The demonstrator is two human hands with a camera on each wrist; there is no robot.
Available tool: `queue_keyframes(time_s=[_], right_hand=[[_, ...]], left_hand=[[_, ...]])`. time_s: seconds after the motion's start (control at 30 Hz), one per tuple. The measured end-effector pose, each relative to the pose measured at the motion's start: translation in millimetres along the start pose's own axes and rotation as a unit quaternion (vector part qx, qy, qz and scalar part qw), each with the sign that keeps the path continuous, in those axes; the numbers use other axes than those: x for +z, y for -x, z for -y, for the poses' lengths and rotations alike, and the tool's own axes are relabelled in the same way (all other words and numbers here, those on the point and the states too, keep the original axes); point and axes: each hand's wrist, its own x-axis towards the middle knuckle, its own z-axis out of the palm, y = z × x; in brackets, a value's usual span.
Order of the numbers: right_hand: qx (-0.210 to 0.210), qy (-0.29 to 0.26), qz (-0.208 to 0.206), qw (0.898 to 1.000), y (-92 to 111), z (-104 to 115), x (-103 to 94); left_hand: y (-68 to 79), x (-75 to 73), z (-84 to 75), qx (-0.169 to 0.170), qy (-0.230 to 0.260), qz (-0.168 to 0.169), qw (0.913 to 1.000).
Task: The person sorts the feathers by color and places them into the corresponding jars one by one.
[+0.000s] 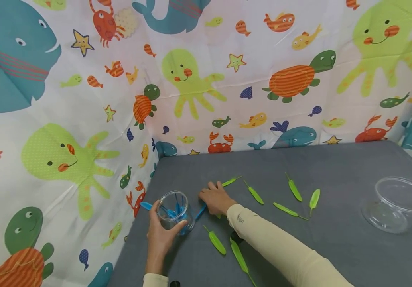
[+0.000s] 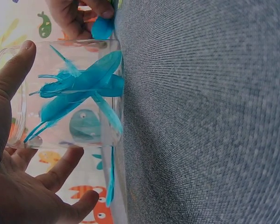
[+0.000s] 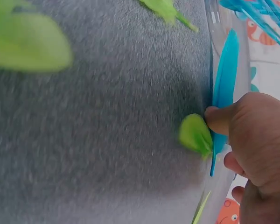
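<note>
My left hand (image 1: 160,235) holds a clear jar (image 1: 190,219) on the grey table, thumb on one side and fingers on the other. Several blue feathers (image 2: 79,91) lean inside the jar. One more blue feather (image 1: 145,205) lies on the table beyond the jar's left side. To the right of the jar, my right hand (image 1: 217,198) pinches a blue feather (image 3: 227,65) between thumb and fingers, low over the table. Close by its thumb, a green feather (image 3: 196,133) shows, partly hidden by the hand in the head view.
Several green feathers lie scattered over the table, among them one nearer me (image 1: 216,242) and one farther back (image 1: 294,189). A clear footed bowl (image 1: 385,219) stands at the right. Cloth printed with sea animals (image 1: 198,131) hangs behind the table and along its left side.
</note>
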Motion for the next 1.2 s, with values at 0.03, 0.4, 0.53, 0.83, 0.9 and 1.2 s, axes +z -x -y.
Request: queue_keyframes(time_s=[0.03,0.4,0.53,0.83,0.9,1.2], right_hand=[[-0.001,-0.004,-0.002,1.000,1.4,-1.2,-1.1],[-0.005,-0.078,-0.056,0.995,9.4,-20.5,4.0],[-0.008,-0.095,-0.077,0.992,10.5,-25.5,4.6],[-0.010,-0.138,-0.097,0.986,12.4,-26.4,-9.0],[-0.002,-0.164,-0.103,0.981,12.7,-25.1,-13.3],[0.046,-0.414,-0.118,0.902,13.8,-11.1,-49.1]], left_hand=[[0.2,-0.2,-0.1,0.000,0.000,0.000,1.0000],[0.6,0.1,-0.8,-0.001,0.001,0.002,1.0000],[1.0,0.0,-2.6,-0.003,-0.002,-0.001,1.0000],[1.3,-0.5,-1.8,-0.004,-0.006,-0.004,1.0000],[1.3,-0.5,-1.5,-0.004,-0.008,-0.006,0.9999],[1.2,0.5,-2.0,-0.010,-0.005,-0.002,0.9999]])
